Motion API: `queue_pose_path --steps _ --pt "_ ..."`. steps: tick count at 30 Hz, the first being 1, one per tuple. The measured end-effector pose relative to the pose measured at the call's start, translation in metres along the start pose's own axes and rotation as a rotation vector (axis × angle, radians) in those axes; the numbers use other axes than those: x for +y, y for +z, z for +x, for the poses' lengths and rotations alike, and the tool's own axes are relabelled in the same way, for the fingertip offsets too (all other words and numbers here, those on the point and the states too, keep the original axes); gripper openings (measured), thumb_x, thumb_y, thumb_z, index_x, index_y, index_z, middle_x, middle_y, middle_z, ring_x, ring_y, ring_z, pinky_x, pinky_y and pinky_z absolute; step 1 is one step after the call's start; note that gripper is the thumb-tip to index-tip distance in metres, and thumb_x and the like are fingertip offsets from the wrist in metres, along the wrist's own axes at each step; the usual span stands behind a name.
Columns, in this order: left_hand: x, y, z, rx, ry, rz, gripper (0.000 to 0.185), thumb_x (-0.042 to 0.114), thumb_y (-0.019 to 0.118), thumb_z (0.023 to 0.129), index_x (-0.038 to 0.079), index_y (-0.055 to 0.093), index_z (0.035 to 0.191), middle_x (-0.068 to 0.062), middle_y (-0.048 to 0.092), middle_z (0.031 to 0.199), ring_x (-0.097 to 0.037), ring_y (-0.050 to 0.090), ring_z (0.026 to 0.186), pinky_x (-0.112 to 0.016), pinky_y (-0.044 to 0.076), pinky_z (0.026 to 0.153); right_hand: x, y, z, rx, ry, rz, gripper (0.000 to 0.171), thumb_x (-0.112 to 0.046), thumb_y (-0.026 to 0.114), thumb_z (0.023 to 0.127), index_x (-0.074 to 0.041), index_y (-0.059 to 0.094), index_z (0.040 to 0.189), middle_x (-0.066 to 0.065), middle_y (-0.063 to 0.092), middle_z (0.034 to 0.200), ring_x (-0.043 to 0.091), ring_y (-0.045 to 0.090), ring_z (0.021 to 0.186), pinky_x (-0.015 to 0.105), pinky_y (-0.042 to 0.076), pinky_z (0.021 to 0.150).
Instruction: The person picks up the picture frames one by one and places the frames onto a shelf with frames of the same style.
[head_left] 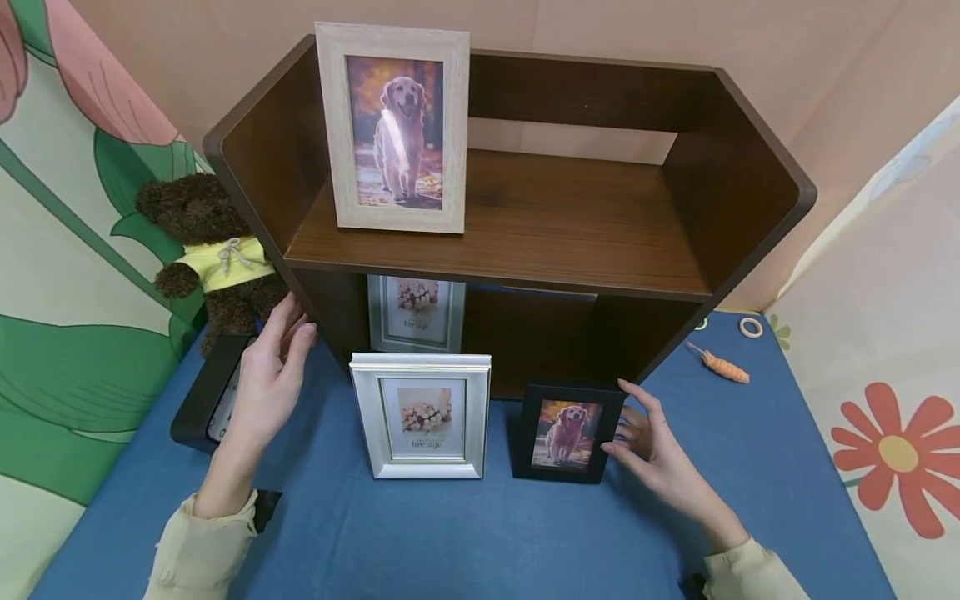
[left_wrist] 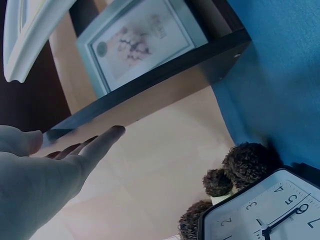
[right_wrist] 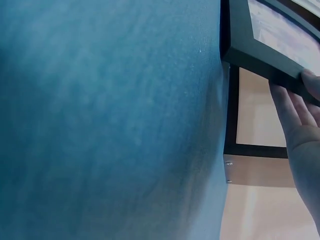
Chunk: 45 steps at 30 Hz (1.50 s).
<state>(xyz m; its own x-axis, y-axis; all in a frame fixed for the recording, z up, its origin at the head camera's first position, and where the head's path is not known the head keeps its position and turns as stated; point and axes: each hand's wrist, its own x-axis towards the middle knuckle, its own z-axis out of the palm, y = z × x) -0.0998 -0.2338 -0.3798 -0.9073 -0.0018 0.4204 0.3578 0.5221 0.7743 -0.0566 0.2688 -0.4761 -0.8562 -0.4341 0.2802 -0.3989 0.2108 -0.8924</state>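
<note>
My right hand [head_left: 648, 446] grips a small black photo frame [head_left: 520, 467] by its right edge, thumb in front and fingers behind. The frame stands on the blue cloth and shows a dog picture. My left hand [head_left: 266, 379] is at the lower left side of a dark brown two-tier shelf [head_left: 585, 217]. In the left wrist view its fingers [left_wrist: 95, 152] are fairly straight beside the outer face of the side panel. A silvery white photo frame [head_left: 425, 468] with a flower picture stands between the hands, before the shelf.
A large whitish photo frame [head_left: 397, 223] stands on the upper tier, a grey-green one [head_left: 455, 317] on the lower tier. Left of the shelf are a brown teddy bear [head_left: 228, 258] and a black-rimmed clock [head_left: 198, 408]. A carrot toy [head_left: 723, 367] and a ring [head_left: 751, 327] lie right.
</note>
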Motion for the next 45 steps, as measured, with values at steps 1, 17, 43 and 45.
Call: queue_pose_path --steps 1,17,43,45 --pt "0.0002 0.0004 0.0003 0.001 0.001 0.000 0.054 0.010 0.051 0.115 0.005 0.036 0.167 -0.020 0.047 0.162 -0.046 0.053 0.140 -0.007 0.042 0.098 0.0003 -0.0003 0.0003 -0.005 -0.009 0.015 0.099 0.029 0.065 0.091 -0.003 0.010 0.168 0.008 0.059 0.146 0.007 0.066 0.123 0.025 0.058 0.089" --pt "0.0018 0.0064 0.0009 0.021 0.022 0.026 0.049 -0.001 0.051 0.112 0.002 0.044 0.161 -0.026 0.059 0.148 -0.044 0.067 0.120 -0.006 0.045 0.090 0.0041 -0.0019 0.0028 -0.051 -0.080 0.185 0.090 0.030 0.057 0.095 0.002 0.009 0.165 -0.002 0.058 0.153 0.013 0.065 0.129 0.027 0.057 0.095" --pt "0.0012 0.0101 0.0075 0.043 0.019 0.037 0.043 -0.002 0.052 0.112 -0.004 0.046 0.154 -0.029 0.063 0.139 -0.046 0.068 0.116 -0.006 0.047 0.085 0.0056 -0.0033 0.0006 -0.045 -0.081 0.249 0.085 0.031 0.054 0.096 0.003 0.010 0.164 -0.001 0.058 0.154 0.015 0.065 0.130 0.027 0.057 0.095" --pt "0.0015 0.0103 0.0079 0.044 0.020 0.038 0.043 -0.003 0.052 0.112 -0.004 0.046 0.154 -0.030 0.063 0.139 -0.046 0.068 0.116 -0.006 0.047 0.085 0.0057 -0.0036 0.0007 -0.048 -0.083 0.265 0.085 0.031 0.053 0.096 0.003 0.010 0.164 0.000 0.058 0.154 0.015 0.066 0.129 0.028 0.057 0.095"
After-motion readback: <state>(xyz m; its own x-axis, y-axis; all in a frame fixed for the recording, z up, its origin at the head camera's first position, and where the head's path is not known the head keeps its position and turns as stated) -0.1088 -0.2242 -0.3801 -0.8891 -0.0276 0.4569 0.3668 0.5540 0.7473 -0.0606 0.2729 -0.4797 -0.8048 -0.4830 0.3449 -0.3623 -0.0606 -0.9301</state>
